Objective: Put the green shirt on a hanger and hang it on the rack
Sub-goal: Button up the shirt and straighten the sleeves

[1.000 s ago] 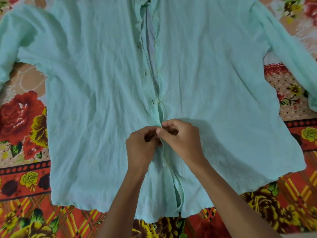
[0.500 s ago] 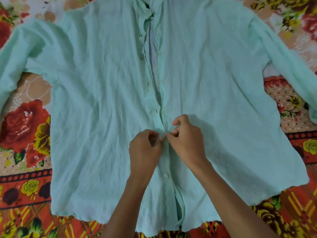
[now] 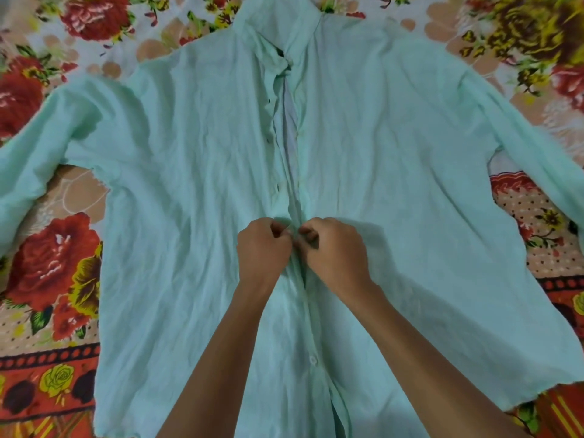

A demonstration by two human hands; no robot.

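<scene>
Head view looks down on one floral bedsheet [image 3: 53, 257], printed with red and yellow roses, that covers the whole frame. One green shirt [image 3: 196, 216] lies flat on it front up, filling most of the middle: pale mint, thin and finely wrinkled, collar at the top centre, its two long sleeves spread toward the left and right edges, hem at the bottom. Its front placket gapes open in the upper half and lies closed lower down, where one white button [image 3: 313, 359] shows. Two hands meet at the placket in mid frame: the left hand [image 3: 262, 248] and right hand [image 3: 335, 248] have curled fingers, each pinching a shirt edge
</scene>
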